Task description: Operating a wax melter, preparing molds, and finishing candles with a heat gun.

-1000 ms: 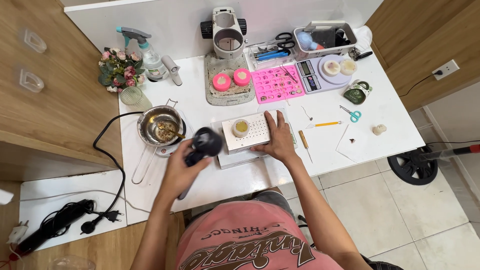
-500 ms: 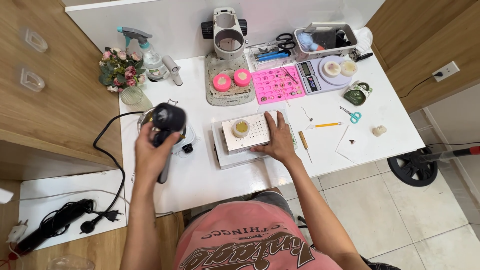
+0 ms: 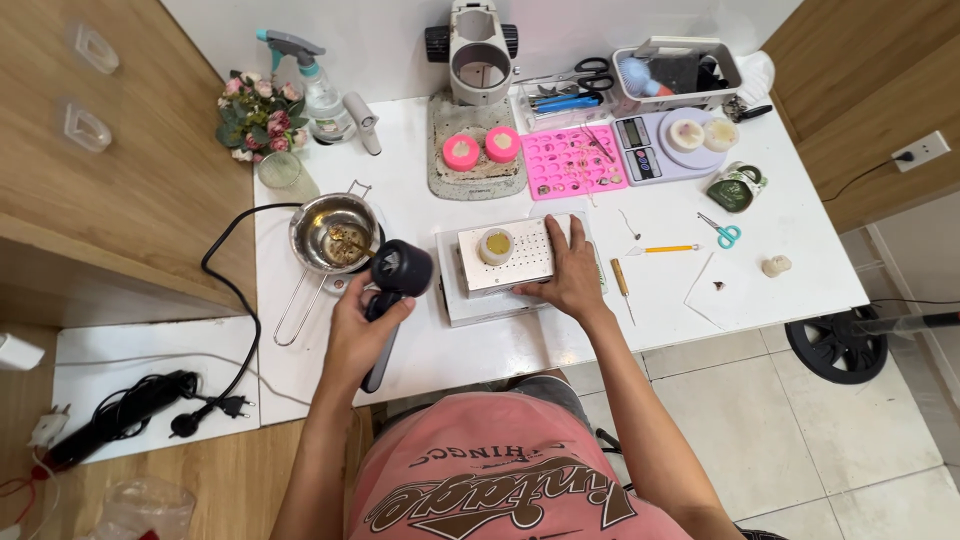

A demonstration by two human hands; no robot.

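My left hand [image 3: 358,335] grips the handle of a black heat gun [image 3: 398,272], whose round head sits just left of a white perforated plate [image 3: 520,262]. On that plate stands a small round mould with yellowish filling [image 3: 496,246]. My right hand [image 3: 570,272] lies flat on the plate's right end, fingers spread, holding nothing. A steel pan with brown residue [image 3: 335,234] rests on a small hotplate directly behind the heat gun.
At the back of the white table [image 3: 480,345] are a spray bottle [image 3: 318,92], fake flowers [image 3: 258,118], a magnifier stand [image 3: 479,58], two pink round moulds [image 3: 481,148], a pink mould tray [image 3: 574,162], a scale [image 3: 665,143], scissors [image 3: 722,231]. Black cables [image 3: 130,410] lie at left.
The heat gun in my left hand swung left over the pan, then came back right beside the plate. My right hand has stayed on the plate. The camera shifted slightly.
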